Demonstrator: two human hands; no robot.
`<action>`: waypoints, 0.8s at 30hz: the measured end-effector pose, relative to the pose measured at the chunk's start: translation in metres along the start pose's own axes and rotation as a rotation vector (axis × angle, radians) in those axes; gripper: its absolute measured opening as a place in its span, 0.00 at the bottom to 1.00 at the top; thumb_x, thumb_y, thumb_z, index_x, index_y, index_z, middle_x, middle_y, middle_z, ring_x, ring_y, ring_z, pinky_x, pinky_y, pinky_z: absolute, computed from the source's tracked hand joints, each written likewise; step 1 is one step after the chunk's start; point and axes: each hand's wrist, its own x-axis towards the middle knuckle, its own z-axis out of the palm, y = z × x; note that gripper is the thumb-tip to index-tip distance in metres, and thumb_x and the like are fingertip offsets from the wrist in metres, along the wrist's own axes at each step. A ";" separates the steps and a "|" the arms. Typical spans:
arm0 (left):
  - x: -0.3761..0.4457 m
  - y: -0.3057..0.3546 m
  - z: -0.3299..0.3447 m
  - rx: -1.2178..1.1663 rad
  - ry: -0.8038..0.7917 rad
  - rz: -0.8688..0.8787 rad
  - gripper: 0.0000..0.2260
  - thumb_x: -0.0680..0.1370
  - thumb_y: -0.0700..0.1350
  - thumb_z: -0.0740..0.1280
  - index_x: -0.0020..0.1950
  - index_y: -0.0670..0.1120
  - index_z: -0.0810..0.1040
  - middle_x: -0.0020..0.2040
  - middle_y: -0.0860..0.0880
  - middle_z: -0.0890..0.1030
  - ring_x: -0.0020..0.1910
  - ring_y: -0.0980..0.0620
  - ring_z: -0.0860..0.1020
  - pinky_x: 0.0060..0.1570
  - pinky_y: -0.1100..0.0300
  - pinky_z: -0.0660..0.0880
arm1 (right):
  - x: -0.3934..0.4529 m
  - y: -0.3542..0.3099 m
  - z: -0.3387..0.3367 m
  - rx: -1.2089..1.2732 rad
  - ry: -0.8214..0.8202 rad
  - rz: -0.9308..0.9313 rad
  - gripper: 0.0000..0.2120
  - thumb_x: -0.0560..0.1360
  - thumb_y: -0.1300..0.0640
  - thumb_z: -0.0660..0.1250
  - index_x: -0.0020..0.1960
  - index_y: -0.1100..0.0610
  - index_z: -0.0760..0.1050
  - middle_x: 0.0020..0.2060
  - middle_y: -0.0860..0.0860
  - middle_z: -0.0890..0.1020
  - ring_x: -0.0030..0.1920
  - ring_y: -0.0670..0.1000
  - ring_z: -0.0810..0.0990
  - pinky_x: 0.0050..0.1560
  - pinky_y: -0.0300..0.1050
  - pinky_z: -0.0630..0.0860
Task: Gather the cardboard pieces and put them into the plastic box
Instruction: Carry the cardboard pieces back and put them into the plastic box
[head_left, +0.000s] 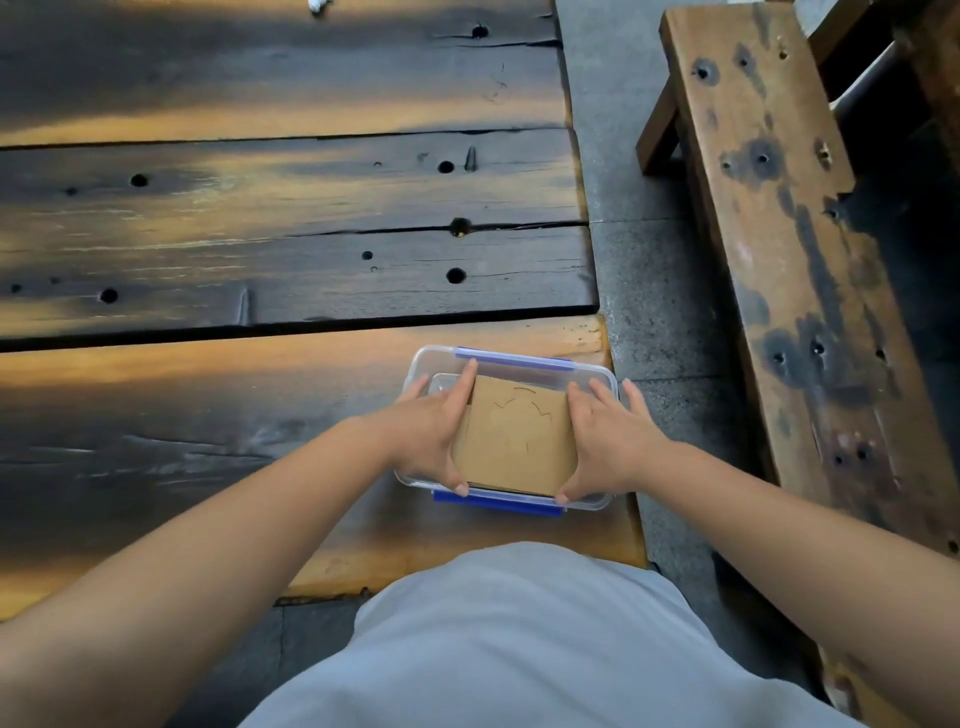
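A clear plastic box (597, 375) with blue clips stands open near the table's front right corner. Over its opening lies a stack of brown cardboard pieces (517, 436), the top one marked with thin curved cut lines. My left hand (431, 428) grips the stack's left edge, thumb at the near corner and fingers along the side. My right hand (605, 441) grips the right edge the same way, thumb at the near right corner. Whether the stack rests on the box's floor is hidden.
The box sits on a dark, scorched plank table (260, 260) with knot holes. A grey stone floor strip (660, 291) runs along the table's right edge. A weathered wooden bench (779, 234) stands further right. A small white object (318, 5) lies at the far edge.
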 end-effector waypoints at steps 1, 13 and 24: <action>0.002 -0.001 -0.003 -0.018 -0.018 -0.002 0.66 0.62 0.64 0.75 0.67 0.53 0.17 0.74 0.40 0.67 0.76 0.43 0.58 0.71 0.57 0.43 | 0.003 0.000 -0.003 0.019 -0.004 0.023 0.70 0.51 0.23 0.67 0.77 0.60 0.41 0.78 0.54 0.54 0.78 0.54 0.44 0.72 0.61 0.34; 0.006 -0.004 0.005 0.257 0.055 -0.009 0.66 0.59 0.71 0.71 0.75 0.40 0.31 0.78 0.40 0.54 0.78 0.46 0.48 0.71 0.46 0.31 | -0.022 -0.010 0.011 0.070 0.074 0.170 0.69 0.53 0.21 0.64 0.77 0.61 0.41 0.79 0.56 0.47 0.77 0.54 0.36 0.72 0.61 0.33; -0.005 -0.010 0.021 0.166 0.142 0.015 0.57 0.55 0.70 0.72 0.73 0.51 0.48 0.69 0.49 0.71 0.71 0.49 0.67 0.67 0.42 0.27 | -0.014 -0.009 0.029 -0.063 0.045 0.102 0.66 0.51 0.25 0.70 0.76 0.58 0.47 0.78 0.53 0.40 0.74 0.63 0.29 0.70 0.66 0.34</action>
